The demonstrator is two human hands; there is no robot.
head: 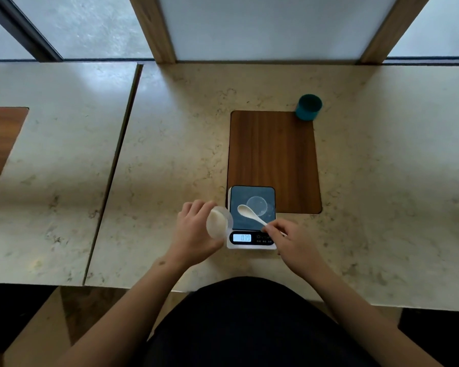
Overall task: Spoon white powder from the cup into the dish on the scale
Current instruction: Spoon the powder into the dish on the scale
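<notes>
A small scale (251, 242) with a dark platform and a lit display sits at the near edge of the table. On its platform rests a clear round dish (260, 203). My left hand (194, 231) grips a clear plastic cup (218, 223) holding white powder, tilted toward the scale, just left of it. My right hand (289, 238) pinches the handle of a white spoon (251, 213), whose bowl hovers over the dish's left edge. Whether the spoon carries powder is too small to tell.
A brown wooden inlay (273, 154) lies in the marble-look table behind the scale. A teal cup (308, 107) stands at its far right corner. A seam (114, 168) splits this table from the one on the left. A wooden-framed panel rises at the back.
</notes>
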